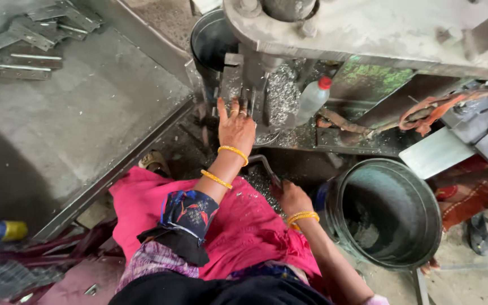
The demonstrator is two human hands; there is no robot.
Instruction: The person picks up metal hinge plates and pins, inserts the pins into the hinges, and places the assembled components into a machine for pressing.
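Grimy workshop floor fills the frame, with a pink cloth (244, 226) spread over the person's lap at the bottom centre. Just above it, at lower centre right, the right hand (292, 197) is curled shut around the lower end of a bent metal lever (266, 166); the forearm rises from the bottom right edge, with yellow bangles at the wrist. The lever's long axis slants from the fist up and to the left, then bends toward the centre. Beside that hand, at right, stands a dark round metal bucket (388, 212), open mouth up.

Farther up, at centre, the left hand (236, 127) stretches away from the body, palm down, fingers spread and resting on a small grey metal piece (231, 85) held upright in the press machine (368, 28); whether the fingers grip it I cannot tell. Metal shavings (280, 96) heap just right of it, beside a white plastic bottle with a red cap (313, 99). Flat metal hinges (35, 36) lie stacked at upper left.
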